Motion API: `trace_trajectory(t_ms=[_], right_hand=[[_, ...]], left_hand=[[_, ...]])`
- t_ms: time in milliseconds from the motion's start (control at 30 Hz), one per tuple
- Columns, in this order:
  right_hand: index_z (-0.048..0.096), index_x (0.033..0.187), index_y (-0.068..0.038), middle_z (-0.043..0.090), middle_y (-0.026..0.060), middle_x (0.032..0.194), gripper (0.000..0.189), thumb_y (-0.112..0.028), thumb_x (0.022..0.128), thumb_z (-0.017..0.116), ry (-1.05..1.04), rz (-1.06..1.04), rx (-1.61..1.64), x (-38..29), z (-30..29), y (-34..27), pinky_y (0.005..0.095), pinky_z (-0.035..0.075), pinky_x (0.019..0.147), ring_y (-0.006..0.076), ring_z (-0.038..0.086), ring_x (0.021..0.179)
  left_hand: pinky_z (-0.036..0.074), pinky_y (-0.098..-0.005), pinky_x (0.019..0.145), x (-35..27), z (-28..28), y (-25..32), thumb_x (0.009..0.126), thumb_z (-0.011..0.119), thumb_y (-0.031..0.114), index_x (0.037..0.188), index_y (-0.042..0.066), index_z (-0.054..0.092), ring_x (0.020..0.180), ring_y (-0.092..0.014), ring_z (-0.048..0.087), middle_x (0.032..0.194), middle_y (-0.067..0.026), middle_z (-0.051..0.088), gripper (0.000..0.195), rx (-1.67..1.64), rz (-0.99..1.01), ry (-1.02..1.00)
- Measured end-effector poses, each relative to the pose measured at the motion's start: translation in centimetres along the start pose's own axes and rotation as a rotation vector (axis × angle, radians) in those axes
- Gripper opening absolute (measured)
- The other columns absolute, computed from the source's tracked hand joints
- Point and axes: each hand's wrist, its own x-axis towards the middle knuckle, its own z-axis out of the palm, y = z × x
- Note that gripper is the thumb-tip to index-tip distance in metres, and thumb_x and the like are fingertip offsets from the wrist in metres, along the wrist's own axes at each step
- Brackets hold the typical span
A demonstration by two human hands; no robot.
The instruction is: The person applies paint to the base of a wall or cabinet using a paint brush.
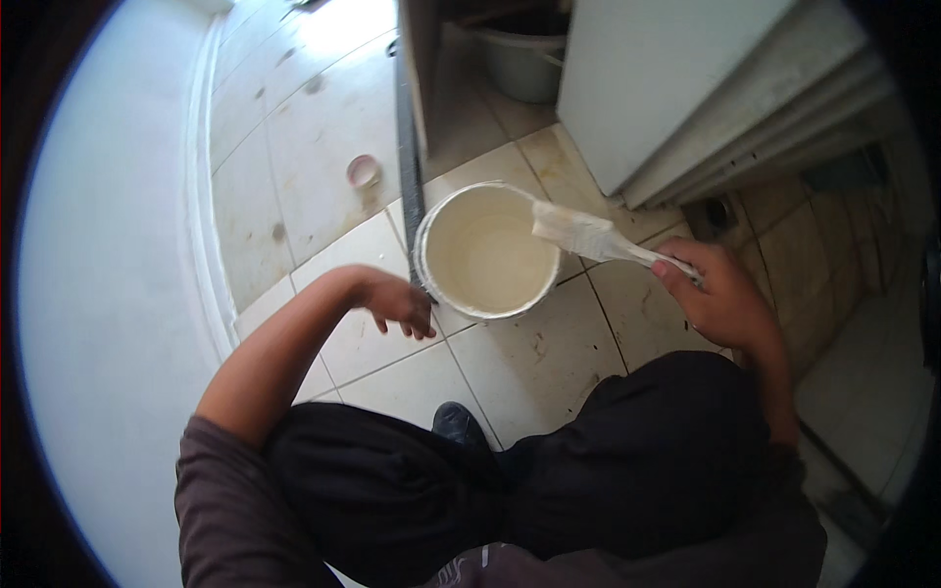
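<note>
A round white bucket (424,273) with whitish paint or a similar liquid low inside stands on the floor in front of me. My right hand (706,294), right of the bucket, grips the handle of a paintbrush (581,231). White paint coats the brush from bristles to handle, and its bristle end lies over the bucket's right rim. My left hand (397,303) hangs with bent fingers just left of the bucket's near side, holding nothing that I can see.
A roll of tape (363,171) lies on the stained tiles at upper left, beside a dark strip (410,147). A grey bucket (526,70) stands behind. A white door or panel (662,81) is at upper right, a white wall (110,220) at left. My shoe (457,424) is below.
</note>
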Motion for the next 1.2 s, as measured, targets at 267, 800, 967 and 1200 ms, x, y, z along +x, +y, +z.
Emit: trace_trajectory(t_ms=[267,800,967,1200], right_hand=[[0.069,0.084,-0.001,0.065,0.0197,0.087,0.014,-0.005,0.077,0.056,-0.616,-0.209,-0.975,12.2,10.8,-7.0,0.0403,0.051,0.073,0.0321,0.065,0.084],[0.065,0.082,0.005,0.062,0.0268,0.082,0.034,-0.025,0.09,0.052,-0.587,-0.029,-0.67,10.0,8.7,-7.0,0.045,0.047,0.07,0.0405,0.06,0.079],[0.063,0.086,0.004,0.061,0.0268,0.081,0.033,-0.026,0.091,0.051,-0.61,-0.097,-0.512,8.6,7.8,-9.5,0.0442,0.046,0.071,0.0406,0.06,0.079],[0.063,0.085,0.003,0.061,0.0245,0.078,0.033,-0.027,0.091,0.051,-0.584,-0.068,-0.446,8.8,7.7,-9.1,0.043,0.045,0.07,0.0382,0.059,0.075]], left_hand=[[0.051,-0.0458,0.085,3.0,-2.8,-3.0,0.086,0.057,0.033,0.12,0.007,0.054,0.115,-0.024,0.053,0.121,-0.0102,0.058,0.043,0.174,-0.328,0.123],[0.053,-0.0491,0.081,4.5,-4.6,-4.0,0.085,0.06,0.026,0.121,0.002,0.051,0.106,-0.025,0.058,0.118,-0.0134,0.058,0.045,0.174,-0.336,0.101],[0.051,-0.0402,0.083,3.6,-3.9,-1.4,0.084,0.062,0.025,0.114,-0.003,0.054,0.092,-0.027,0.063,0.105,-0.0158,0.063,0.042,0.092,-0.241,0.132],[0.051,-0.0399,0.082,3.5,-3.0,-1.1,0.084,0.062,0.024,0.113,-0.005,0.055,0.091,-0.027,0.064,0.105,-0.0168,0.063,0.04,0.106,-0.253,0.14]])
